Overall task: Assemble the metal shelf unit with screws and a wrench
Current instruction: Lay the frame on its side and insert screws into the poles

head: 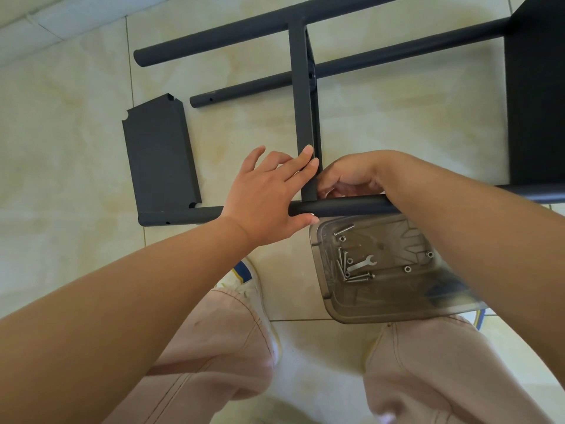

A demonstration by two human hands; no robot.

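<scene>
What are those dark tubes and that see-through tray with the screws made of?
The dark tubes look like metal with a matte dark grey painted or powder-coated finish, given their even, dull sheen. The tray seems to be smoky translucent plastic: the floor shows through its walls. The screws look like bright bare steel.

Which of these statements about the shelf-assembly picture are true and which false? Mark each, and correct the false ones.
1. The wrench lies in the clear plastic tray. True.
2. The left hand holds the wrench. False: it rests on the dark tube and the upright shelf panel.
3. A loose shelf panel lies flat on the floor to the left. True.
4. The tray holds no screws. False: several screws and nuts lie in it.
5. The right hand is curled at the joint of panel and tube. True.
</scene>
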